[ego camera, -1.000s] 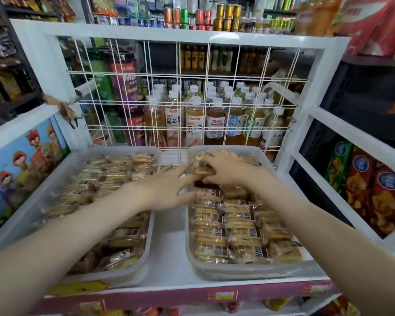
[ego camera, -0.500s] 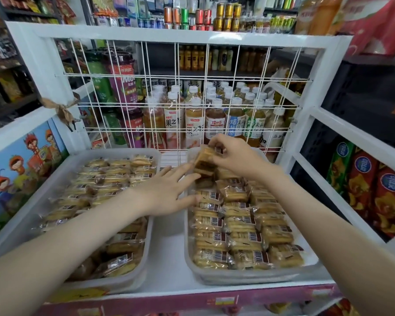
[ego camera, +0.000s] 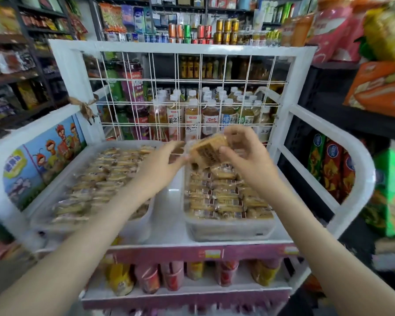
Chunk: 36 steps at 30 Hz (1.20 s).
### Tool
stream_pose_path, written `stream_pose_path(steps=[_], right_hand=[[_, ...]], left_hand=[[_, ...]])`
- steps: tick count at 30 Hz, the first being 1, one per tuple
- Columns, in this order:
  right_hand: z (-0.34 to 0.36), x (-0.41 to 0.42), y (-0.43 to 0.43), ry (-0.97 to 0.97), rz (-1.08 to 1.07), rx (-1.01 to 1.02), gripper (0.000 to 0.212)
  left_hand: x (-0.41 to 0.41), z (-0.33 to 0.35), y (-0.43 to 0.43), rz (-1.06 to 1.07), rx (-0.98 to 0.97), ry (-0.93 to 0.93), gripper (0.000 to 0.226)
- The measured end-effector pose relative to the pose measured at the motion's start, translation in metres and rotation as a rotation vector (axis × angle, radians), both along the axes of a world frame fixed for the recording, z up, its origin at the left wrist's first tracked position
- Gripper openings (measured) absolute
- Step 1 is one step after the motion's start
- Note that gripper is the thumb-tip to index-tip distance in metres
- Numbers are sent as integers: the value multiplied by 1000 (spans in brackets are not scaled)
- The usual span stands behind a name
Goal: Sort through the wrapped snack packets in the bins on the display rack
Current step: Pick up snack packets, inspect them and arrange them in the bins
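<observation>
Right hand (ego camera: 244,153) is pinching a packet (ego camera: 209,151) above the right bin (ego camera: 228,229); left hand (ego camera: 162,166) is reaching in, fingers spread, tips touching the packet's edge, I think, through blur. Both translucent plastic bins are sitting on a white rack (ego camera: 169,47) shelf, left bin (ego camera: 137,226) alongside, crinkly wrapped snacks filling them. Bottles (ego camera: 192,117) are showing behind wire mesh (ego camera: 226,80), shop shelves all around.

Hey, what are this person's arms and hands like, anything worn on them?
Both forearms are bare as far as the frame shows: no sleeves in view. The left hand and right hand have no gloves, and no rings, watch or bracelets are visible. The picture is slightly blurred.
</observation>
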State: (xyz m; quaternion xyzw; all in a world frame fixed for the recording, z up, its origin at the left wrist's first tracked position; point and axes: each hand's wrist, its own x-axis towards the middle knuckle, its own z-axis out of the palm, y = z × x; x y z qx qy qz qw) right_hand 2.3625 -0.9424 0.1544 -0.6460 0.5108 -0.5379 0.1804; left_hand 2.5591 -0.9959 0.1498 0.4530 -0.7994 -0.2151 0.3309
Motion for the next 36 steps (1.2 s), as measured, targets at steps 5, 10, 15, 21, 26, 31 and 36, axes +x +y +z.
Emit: stream_pose_path(steps=[5,10,15,21,26,31,36], right_hand=[[-33,18,72,-238,86,45,35],[-70,36,142,-357,38,183,4],[-106,59,183,-497,-43,307,18],[-121,80,203,-132,-235,276,18],[-134,104,207,-12,-155,320,13],[-144,122,211,-98,-141,376,12],[-142,131,212,-122,-148,378,15]], left_hand=[[0,-26,84,44,173,541,24],[10,-62,158,189,189,480,15],[23,-91,208,267,211,363,14],[46,-112,232,270,172,184,13],[83,-117,245,227,238,145,13],[113,-115,249,174,338,173,20],[124,-110,252,47,580,346,13]])
